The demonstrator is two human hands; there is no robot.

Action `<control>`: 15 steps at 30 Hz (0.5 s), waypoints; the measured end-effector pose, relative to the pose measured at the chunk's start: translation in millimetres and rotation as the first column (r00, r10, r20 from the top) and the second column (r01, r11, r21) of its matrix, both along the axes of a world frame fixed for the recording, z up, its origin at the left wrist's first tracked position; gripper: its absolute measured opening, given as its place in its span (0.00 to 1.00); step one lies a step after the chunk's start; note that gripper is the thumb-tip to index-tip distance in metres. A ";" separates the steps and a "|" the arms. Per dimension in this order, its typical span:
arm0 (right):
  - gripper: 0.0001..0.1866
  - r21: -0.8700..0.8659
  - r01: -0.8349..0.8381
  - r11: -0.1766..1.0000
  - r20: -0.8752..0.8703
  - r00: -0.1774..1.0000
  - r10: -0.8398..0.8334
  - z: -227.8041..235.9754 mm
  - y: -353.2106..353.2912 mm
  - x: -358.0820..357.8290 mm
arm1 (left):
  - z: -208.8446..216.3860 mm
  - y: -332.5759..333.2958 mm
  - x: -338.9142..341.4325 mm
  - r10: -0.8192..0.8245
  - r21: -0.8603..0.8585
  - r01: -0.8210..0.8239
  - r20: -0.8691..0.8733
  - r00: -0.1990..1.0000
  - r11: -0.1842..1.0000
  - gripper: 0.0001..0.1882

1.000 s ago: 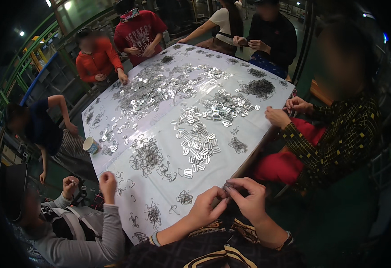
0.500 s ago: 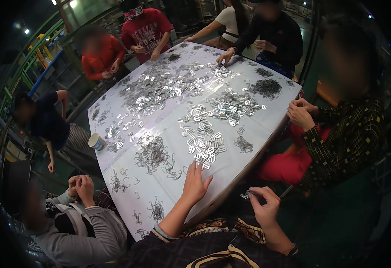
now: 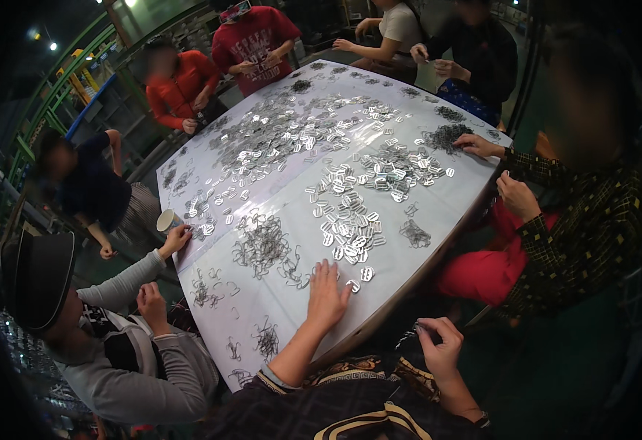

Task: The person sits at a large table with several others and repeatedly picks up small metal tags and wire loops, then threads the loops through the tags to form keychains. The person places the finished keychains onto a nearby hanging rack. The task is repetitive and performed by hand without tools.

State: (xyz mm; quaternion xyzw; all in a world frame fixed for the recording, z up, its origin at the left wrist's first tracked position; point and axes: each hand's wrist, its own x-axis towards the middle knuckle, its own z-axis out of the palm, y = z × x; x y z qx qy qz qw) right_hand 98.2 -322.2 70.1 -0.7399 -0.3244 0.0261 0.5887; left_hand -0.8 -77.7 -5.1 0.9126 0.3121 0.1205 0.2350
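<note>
Just beyond the fingertips of the left hand [image 3: 326, 299], in the head view, lie the buckles [image 3: 347, 227]: silver, flat and slotted, they spread away in a long patch over the pale table [image 3: 394, 268]. That hand rests palm down, its fingers stretched out side by side and the thumb held off from them. It is not closed around anything; whether a buckle sits hidden under the fingers cannot be told. Two buckles lie apart from the patch, just beside the index finger and thumb.

To the right of that hand, past the table's edge, the right hand [image 3: 442, 343] has thumb and fingers pinched together on metal bits [image 3: 407, 337], which jut out leftward from the fingertips. They are too small to make out in shape.

Beyond and to the left of the left hand, wire hooks [image 3: 262, 246] lie in a loose heap, strays reaching near its fingers. Smaller clusters of hooks sit left of its forearm.

Farther left of the grip, a grey-sleeved person [image 3: 137, 389] reaches to the table beside a paper cup [image 3: 168, 221]. Beyond and to the right of both hands, a person in a yellow-patterned top [image 3: 578, 227] has fingers at a dark heap [image 3: 447, 137].
</note>
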 end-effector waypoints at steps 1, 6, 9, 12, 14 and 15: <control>0.08 0.000 -0.005 1.000 -0.008 1.000 0.005 -1.5 0.0 -1.2 | 1.1 3.9 -2.9 0.044 0.034 -0.042 -0.073 0.996 0.999 0.34; 0.08 -0.033 -0.061 0.998 -0.012 0.998 0.061 1.2 3.6 -5.8 | -7.3 -15.0 -0.9 -0.145 -0.008 0.146 -0.152 0.978 0.989 0.35; 0.07 -0.022 -0.073 0.997 0.000 0.997 0.073 -0.8 4.7 -9.1 | 1.4 -13.3 -2.2 -0.228 -0.102 0.222 -0.053 0.972 0.970 0.35; 0.07 -0.019 -0.074 0.997 -0.006 0.997 0.074 -1.3 4.0 -10.5 | 13.3 17.2 -11.6 0.112 -0.028 -0.114 -0.065 0.992 0.993 0.36; 0.07 -0.012 -0.070 0.998 -0.005 0.998 0.070 -2.6 3.1 -11.2 | 8.5 45.1 -23.6 0.258 -0.021 -0.263 -0.129 0.957 0.965 0.36; 0.07 -0.005 -0.074 0.997 -0.005 0.997 0.074 -2.7 3.9 -11.6 | 4.8 54.5 -27.7 0.336 -0.011 -0.342 -0.160 0.928 0.940 0.36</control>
